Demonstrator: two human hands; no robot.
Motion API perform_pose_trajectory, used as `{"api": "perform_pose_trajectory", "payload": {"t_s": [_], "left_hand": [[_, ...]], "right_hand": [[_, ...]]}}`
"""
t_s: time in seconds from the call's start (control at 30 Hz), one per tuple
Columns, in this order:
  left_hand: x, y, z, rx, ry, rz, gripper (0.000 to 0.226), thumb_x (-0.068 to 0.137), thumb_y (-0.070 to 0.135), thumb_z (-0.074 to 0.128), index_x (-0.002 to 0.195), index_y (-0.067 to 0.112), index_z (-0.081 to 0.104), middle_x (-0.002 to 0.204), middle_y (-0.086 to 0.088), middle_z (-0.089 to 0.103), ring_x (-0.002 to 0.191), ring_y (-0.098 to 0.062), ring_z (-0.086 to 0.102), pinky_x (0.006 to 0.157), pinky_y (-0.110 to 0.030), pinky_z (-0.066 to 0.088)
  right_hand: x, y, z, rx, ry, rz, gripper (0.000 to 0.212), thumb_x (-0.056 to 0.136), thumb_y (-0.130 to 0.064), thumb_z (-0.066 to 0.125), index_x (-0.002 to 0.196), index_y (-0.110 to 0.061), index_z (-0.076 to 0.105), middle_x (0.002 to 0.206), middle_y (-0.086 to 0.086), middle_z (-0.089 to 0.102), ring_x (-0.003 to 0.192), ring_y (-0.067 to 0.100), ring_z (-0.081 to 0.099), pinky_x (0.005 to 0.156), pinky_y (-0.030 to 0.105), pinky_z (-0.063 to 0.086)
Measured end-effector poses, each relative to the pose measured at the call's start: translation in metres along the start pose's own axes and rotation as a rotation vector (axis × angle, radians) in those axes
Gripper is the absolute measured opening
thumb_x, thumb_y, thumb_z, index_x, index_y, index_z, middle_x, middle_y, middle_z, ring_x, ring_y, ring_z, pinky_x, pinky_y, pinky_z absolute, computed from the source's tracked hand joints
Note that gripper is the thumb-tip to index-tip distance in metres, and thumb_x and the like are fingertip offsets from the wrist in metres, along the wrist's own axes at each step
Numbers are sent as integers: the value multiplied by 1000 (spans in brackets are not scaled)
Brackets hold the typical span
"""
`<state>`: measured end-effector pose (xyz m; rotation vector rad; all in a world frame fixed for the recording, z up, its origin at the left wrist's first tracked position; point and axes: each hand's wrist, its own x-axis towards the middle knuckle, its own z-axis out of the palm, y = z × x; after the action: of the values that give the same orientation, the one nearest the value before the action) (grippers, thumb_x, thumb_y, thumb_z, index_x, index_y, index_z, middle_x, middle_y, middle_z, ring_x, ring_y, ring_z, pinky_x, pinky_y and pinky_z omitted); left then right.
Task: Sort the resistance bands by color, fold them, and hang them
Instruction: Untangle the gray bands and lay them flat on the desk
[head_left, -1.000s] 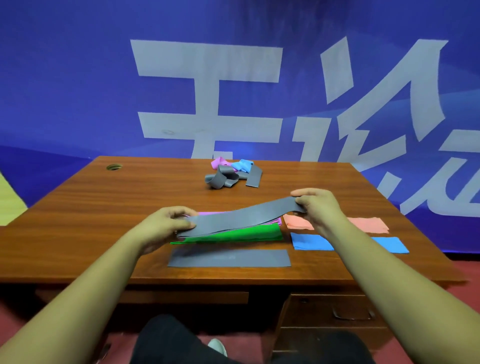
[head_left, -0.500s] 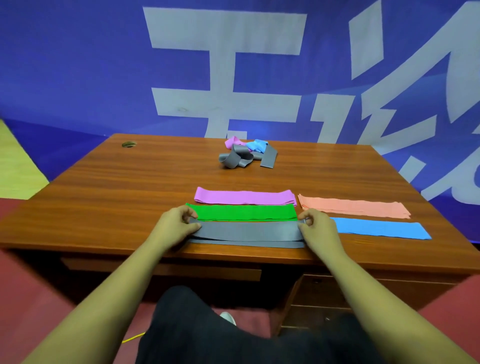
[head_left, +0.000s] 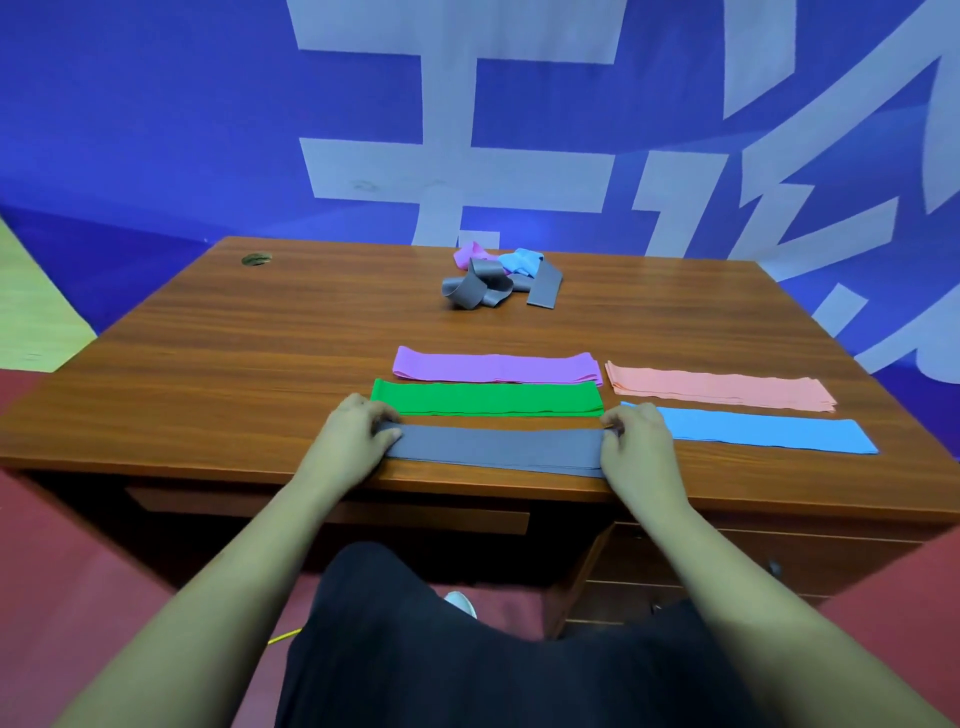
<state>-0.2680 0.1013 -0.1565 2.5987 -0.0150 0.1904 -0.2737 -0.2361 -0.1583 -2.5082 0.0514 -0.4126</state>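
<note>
Near the front edge of the wooden table (head_left: 234, 374) lies a flat grey band stack (head_left: 498, 449). My left hand (head_left: 353, 434) pinches its left end and my right hand (head_left: 636, 441) pinches its right end, both down on the table. Behind it lie a flat green band (head_left: 488, 399) and a purple band (head_left: 496, 366). To the right are a salmon band (head_left: 719, 392) and a blue band (head_left: 763, 434). At the back sits a tangled pile of bands (head_left: 501, 278), grey, purple and blue.
A round cable hole (head_left: 255, 259) is at the table's back left corner. A blue banner with large pale characters (head_left: 467, 171) hangs right behind the table. Drawers (head_left: 727, 561) sit under the table's right side. My dark-clothed legs fill the bottom.
The grey band that I held up between both hands has come down onto the other grey band at the front edge. Both hands now stay at its ends.
</note>
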Motion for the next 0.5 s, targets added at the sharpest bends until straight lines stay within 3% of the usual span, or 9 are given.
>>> {"api": "perform_pose_trajectory", "payload": {"t_s": [0.1,0.2,0.3,0.37,0.5], "left_hand": [[-3,-1,2,40,-22,40,24,91,25,64,113,16,69,104,0,47,104,-22,56,99,-34,43],[-5,-7,0,81,-25,119,32,88,40,66,113,20,68,103,2,47,102,-19,55,95,-37,46],[-7,-14,-6,16,-132,159,65,71,62,72,119,19,65,109,4,49,109,-14,48,100,-29,39],[-7,-18,-10,-12,-183,184,79,62,74,63,122,21,63,112,6,49,111,-10,46,98,-23,35],[-6,-22,-10,-35,-219,227,63,76,55,73,128,22,60,113,8,47,111,-8,50,100,-22,37]], "right_hand": [[0,4,3,-103,-61,-75,25,86,-1,52,102,-7,70,104,11,60,101,28,56,92,36,44],[0,13,1,-165,-95,-150,19,88,-19,58,100,-14,71,101,3,64,101,25,55,91,38,45],[-1,15,-5,-105,-232,-290,38,83,-47,67,112,-22,66,110,-6,63,105,15,54,95,35,44],[0,12,-10,-119,-328,-362,50,81,-51,69,123,-25,61,120,-8,60,112,12,51,99,34,42],[6,12,-20,-146,-401,-451,48,87,-43,66,131,-27,55,127,-7,56,118,12,47,102,35,40]]}}
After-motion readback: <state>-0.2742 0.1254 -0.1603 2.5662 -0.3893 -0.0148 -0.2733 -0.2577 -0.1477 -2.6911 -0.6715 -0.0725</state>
